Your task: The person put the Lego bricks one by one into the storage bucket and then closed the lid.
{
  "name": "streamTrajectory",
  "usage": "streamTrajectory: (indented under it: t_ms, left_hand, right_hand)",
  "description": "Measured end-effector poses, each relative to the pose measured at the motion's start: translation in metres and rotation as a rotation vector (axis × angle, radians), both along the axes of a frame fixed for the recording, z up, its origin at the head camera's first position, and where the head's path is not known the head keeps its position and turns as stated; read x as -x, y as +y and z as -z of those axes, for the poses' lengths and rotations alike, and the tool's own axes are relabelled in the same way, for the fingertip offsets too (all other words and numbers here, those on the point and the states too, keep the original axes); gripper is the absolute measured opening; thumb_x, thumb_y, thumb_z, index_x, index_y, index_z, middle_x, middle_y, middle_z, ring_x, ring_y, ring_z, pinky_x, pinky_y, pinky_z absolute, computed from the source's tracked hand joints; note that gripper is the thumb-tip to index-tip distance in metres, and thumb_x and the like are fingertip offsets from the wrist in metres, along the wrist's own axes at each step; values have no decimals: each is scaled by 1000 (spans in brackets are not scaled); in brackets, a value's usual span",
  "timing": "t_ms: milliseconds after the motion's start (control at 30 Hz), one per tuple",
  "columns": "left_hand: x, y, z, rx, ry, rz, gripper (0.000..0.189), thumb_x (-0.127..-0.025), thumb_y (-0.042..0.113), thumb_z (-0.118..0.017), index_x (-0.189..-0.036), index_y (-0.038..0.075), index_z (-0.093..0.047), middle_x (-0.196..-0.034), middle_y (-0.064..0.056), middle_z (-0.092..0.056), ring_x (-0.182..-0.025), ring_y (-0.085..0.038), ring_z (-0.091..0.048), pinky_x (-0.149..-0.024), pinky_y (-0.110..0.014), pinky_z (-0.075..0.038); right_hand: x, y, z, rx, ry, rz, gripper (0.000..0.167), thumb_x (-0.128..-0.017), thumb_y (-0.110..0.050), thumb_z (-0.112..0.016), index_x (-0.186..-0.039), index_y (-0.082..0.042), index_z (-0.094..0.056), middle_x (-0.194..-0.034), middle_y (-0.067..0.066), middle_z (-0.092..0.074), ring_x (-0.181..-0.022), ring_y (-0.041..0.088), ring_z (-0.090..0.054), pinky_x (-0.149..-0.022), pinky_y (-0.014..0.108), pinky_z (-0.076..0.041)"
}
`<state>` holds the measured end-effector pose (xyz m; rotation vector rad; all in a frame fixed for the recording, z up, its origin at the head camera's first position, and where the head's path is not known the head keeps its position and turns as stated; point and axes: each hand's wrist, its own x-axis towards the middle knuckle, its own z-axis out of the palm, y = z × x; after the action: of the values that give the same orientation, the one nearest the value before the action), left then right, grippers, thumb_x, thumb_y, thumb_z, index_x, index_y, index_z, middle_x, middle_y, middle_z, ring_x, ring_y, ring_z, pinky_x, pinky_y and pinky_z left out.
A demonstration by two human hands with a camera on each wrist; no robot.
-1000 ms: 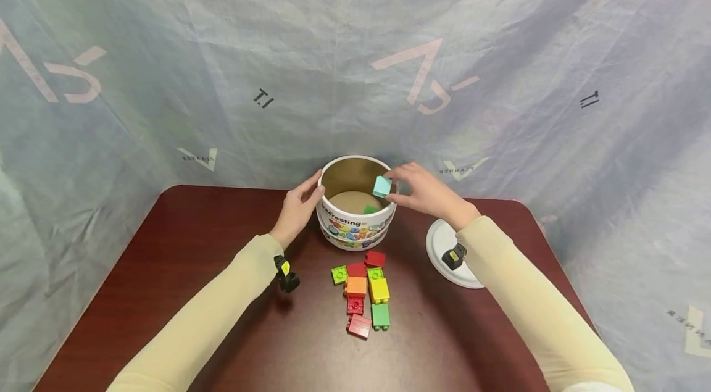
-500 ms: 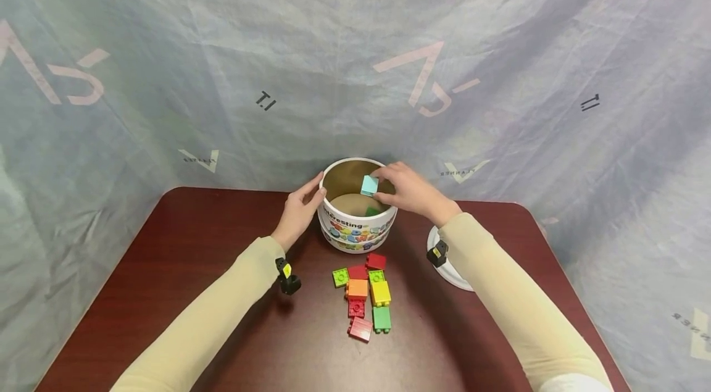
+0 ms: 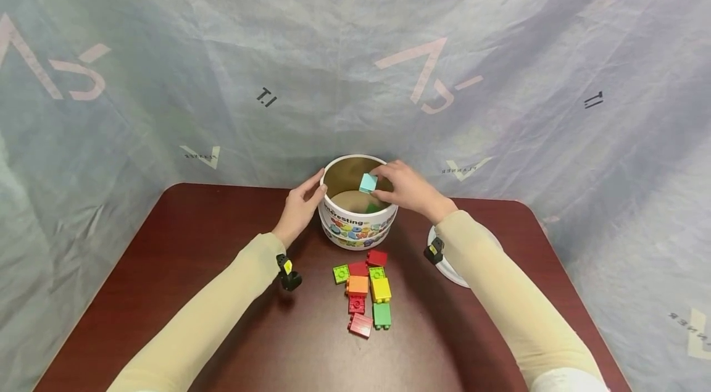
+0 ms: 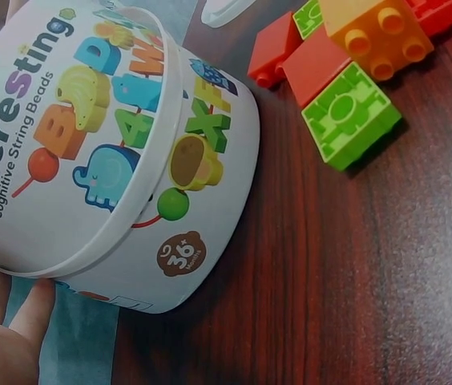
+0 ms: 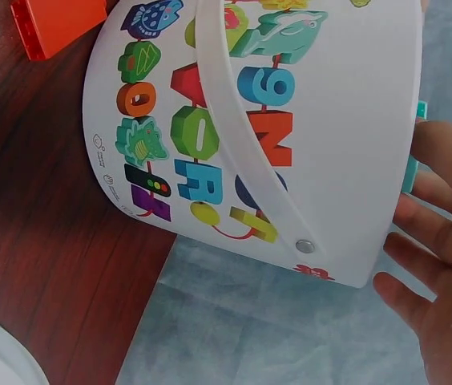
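Observation:
A light blue toy brick (image 3: pixel 368 183) is pinched between the thumb and fingers of my right hand (image 3: pixel 408 190), over the opening of a white bucket (image 3: pixel 355 237). Printed letters and animals cover the bucket's side. A green brick (image 3: pixel 373 208) lies inside on its floor. My left hand (image 3: pixel 300 207) rests against the bucket's left side near the rim, its fingers fairly straight. In the left wrist view, fingertips (image 4: pixel 38 309) touch the bucket wall. From the right wrist view, only an edge of the light blue brick (image 5: pixel 413 152) shows behind the bucket's rim.
In front of the bucket lies a loose group of bricks, including an orange brick (image 3: pixel 358 285), a yellow brick (image 3: pixel 381 289) and a green brick (image 3: pixel 382 315). A white round lid (image 3: pixel 452 271) sits partly beneath the right forearm. A grey cloth (image 3: pixel 333 71) hangs behind the table (image 3: pixel 205 244).
My right hand has moved left with the light blue brick, from the bucket's right rim to above its opening. The left hand stays at the bucket's side.

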<state>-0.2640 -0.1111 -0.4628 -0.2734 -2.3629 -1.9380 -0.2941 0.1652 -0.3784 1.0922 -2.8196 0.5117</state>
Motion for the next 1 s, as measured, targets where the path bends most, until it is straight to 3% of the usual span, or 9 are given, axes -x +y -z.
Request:
streamTrajectory:
  t_ms: [400, 1000]
  left_hand:
    - [-1, 0, 0, -7, -6, -7, 51, -107, 27, -62, -157, 23, -50, -163, 4, -43, -150, -17, -39, -121, -36, -38]
    - [-2, -1, 0, -7, 8, -7, 52, -106, 27, -64, -156, 22, -51, -162, 2, -45, -149, -19, -41, -119, -36, -40]
  right_hand:
    - [-3, 6, 4, 30, 34, -27, 43, -95, -23, -78, -129, 2, -68, -113, 12, -71, -117, 35, -58, -106, 53, -46]
    - [-37, 42, -6, 153, 42, -49, 37, -95, -18, -78, -128, -2, -69, -124, 14, -69, -120, 31, -58, -105, 50, -50]
